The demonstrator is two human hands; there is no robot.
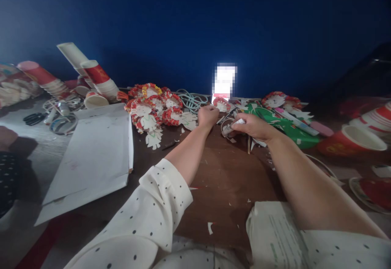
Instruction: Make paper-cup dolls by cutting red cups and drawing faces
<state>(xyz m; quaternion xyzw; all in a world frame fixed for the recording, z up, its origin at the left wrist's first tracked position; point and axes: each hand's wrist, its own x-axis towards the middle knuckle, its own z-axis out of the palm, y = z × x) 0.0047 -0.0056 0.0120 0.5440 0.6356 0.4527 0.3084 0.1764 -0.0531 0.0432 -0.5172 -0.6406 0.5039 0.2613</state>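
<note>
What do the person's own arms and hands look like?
The left hand and right hand are ungloved, with bare wrists. The left sleeve is off-white with dark dots, loose and wide at its end; the right sleeve is off-white and similarly dotted.

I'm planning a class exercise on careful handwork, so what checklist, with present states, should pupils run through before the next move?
1. Right hand has a grip on something: ok, a small pale object.
2. Left hand holds something: cannot tell, its fingertips are unclear.
3. Tabletop free of scraps: not ok, a white scrap lies there.
4. Red cup apart from the right hand: ok.
5. Screen lit: ok, glowing beyond the hands.
</note>
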